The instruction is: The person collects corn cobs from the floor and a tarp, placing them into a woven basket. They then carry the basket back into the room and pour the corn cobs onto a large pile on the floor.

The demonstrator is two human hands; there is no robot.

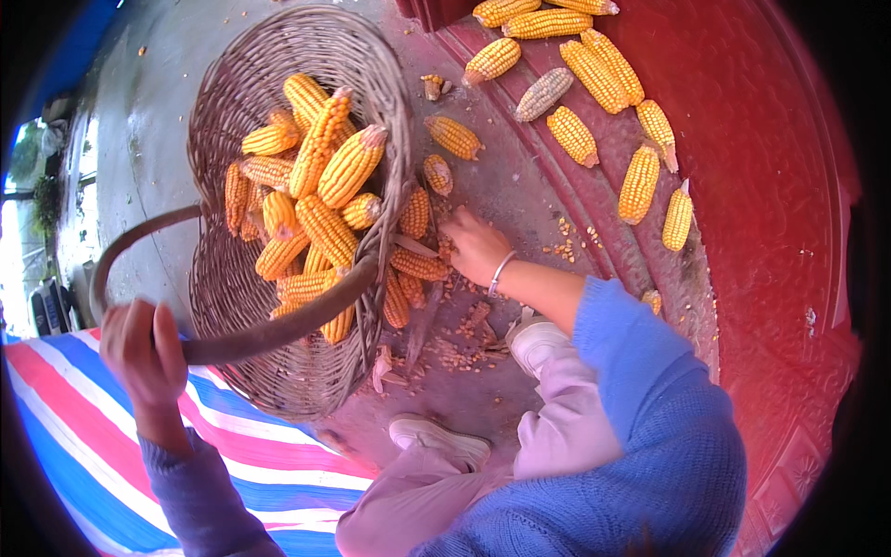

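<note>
A wicker basket (pixel 299 42) with a thick arched handle holds a heap of yellow corn cobs (pixel 327 230). My left hand (pixel 145 348) is closed around the basket's handle (pixel 278 334) at the lower left. At the basket's right side, my right hand (pixel 477 245), with a silver bracelet (pixel 501 271) at the wrist, reaches down to the floor by some orange corn cobs (pixel 420 264). Its fingertips touch or nearly touch a cob there; whether they grip it cannot be told.
More corn cobs (pixel 595 76) lie along the red threshold (pixel 550 160) and beside the red door panel (pixel 759 174). Loose kernels (pixel 452 355) and husk scraps are scattered near my shoes (pixel 442 438). A striped plastic sheet (pixel 292 459) spreads under the basket's lower side.
</note>
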